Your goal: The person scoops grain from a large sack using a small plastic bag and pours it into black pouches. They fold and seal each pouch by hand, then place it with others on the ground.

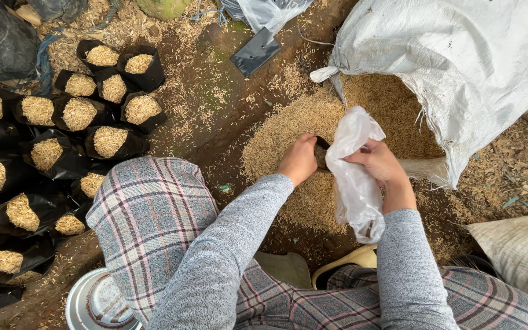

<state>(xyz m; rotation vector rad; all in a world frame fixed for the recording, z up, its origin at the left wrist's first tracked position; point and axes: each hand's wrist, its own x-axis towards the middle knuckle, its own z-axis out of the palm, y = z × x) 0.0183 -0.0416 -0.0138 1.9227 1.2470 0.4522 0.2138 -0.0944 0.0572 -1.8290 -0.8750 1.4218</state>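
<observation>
My left hand (299,160) reaches into a heap of pale rice husks (288,131) on the ground and grips the dark rim of a small black bag (322,153), mostly hidden between my hands. My right hand (379,162) clutches a crumpled clear plastic bag (355,177) that hangs down between my arms. Both sleeves are grey, and my knees in checked trousers (148,214) frame the bottom of the view.
A large white sack (472,61) lies open at the upper right, spilling husks. Several black grow bags filled with husks (80,113) stand in rows at left. A flat black bag (255,51) lies on the soil; a metal lid (96,302) sits lower left.
</observation>
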